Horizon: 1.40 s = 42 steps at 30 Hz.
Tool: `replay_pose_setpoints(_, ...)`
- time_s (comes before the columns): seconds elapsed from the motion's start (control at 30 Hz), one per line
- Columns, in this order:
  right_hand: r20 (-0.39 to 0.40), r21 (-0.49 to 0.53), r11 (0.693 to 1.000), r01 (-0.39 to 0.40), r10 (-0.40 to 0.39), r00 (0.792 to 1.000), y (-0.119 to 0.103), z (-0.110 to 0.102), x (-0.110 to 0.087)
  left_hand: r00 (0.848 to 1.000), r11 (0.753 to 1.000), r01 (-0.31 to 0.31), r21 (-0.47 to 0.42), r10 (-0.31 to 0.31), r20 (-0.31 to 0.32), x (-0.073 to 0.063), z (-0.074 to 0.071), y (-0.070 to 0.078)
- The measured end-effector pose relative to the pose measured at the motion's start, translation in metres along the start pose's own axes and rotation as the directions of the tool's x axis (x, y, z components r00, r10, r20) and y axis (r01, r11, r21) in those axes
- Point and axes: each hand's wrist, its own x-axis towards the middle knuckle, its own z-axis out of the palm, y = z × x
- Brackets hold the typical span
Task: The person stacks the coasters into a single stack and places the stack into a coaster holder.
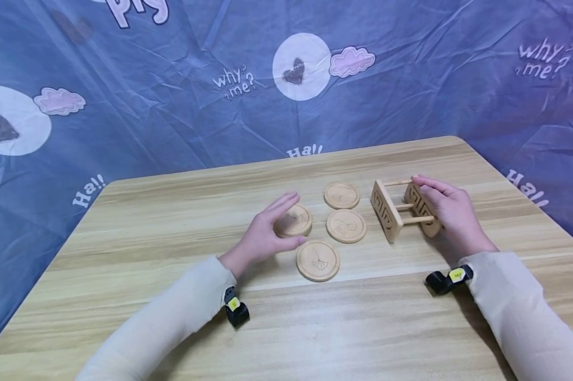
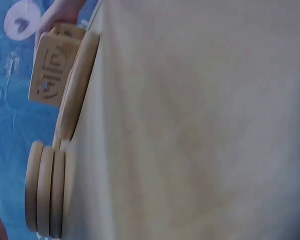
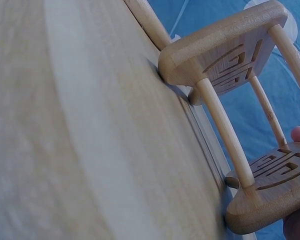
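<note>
A wooden coaster holder (image 1: 386, 214), two fretwork end panels joined by round rods, stands at the right of the group. My right hand (image 1: 453, 214) grips its right end panel; a thumb or fingertip shows on that panel (image 3: 290, 172) in the right wrist view. Around a small stack of round wooden coasters (image 1: 296, 221), my left hand (image 1: 262, 233) is spread with fingers behind and thumb in front. Three coasters make up this stack (image 2: 45, 190) in the left wrist view. Whether the left fingers touch it I cannot tell.
Between the stack and the holder lie three single coasters: a front one (image 1: 317, 261) with a leaf engraving, a middle one (image 1: 346, 226) and a back one (image 1: 342, 196). All are on a wooden table (image 1: 172, 227). A blue printed cloth (image 1: 196, 106) hangs behind it.
</note>
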Motion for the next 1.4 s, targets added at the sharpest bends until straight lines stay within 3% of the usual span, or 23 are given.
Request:
replay_pose_setpoints(0.17, -0.003, 0.036, 0.999, -0.014, 0.014, 1.0, 0.0, 0.001, 0.001, 0.999, 0.998, -0.028, -0.058, 0.029, 0.022, -0.012, 0.007, 0.009)
replay_pose_setpoints(0.3, 0.004, 0.07, 0.997, -0.016, 0.016, 1.0, 0.001, 0.0, 0.001, 0.992, 0.997, 0.011, -0.083, 0.0, 0.127, -0.019, 0.015, 0.015)
replay_pose_setpoints(0.43, 0.01, 0.125, 0.992, -0.013, 0.012, 1.0, 0.001, 0.0, 0.0, 0.969, 1.0, 0.027, -0.015, -0.022, 0.248, -0.021, 0.023, 0.018)
replay_pose_setpoints(0.63, -0.004, 0.006, 1.0, 0.012, -0.011, 1.0, 0.001, 0.001, -0.001, 0.942, 0.995, 0.046, 0.091, -0.074, 0.327, -0.019, 0.033, 0.02)
replay_pose_setpoints(0.87, 0.006, 0.073, 0.997, -0.002, 0.001, 1.0, 0.002, 0.001, 0.0, 0.933, 0.989, 0.116, 0.092, -0.14, 0.332, -0.02, 0.04, 0.02)
replay_pose_setpoints(1.1, 0.022, 0.114, 0.993, -0.006, 0.003, 1.0, 0.0, 0.001, 0.0, 0.94, 0.985, 0.03, 0.17, -0.086, 0.331, -0.019, 0.043, 0.018)
replay_pose_setpoints(1.27, 0.017, 0.052, 0.999, 0.006, -0.007, 1.0, 0.001, 0.0, 0.001, 0.942, 0.972, 0.03, 0.233, -0.106, 0.319, -0.018, 0.046, 0.019)
replay_pose_setpoints(1.4, 0.054, 0.242, 0.97, -0.031, 0.019, 0.998, 0.004, -0.001, 0.002, 0.947, 0.97, 0.034, 0.242, -0.109, 0.303, -0.017, 0.049, 0.02)
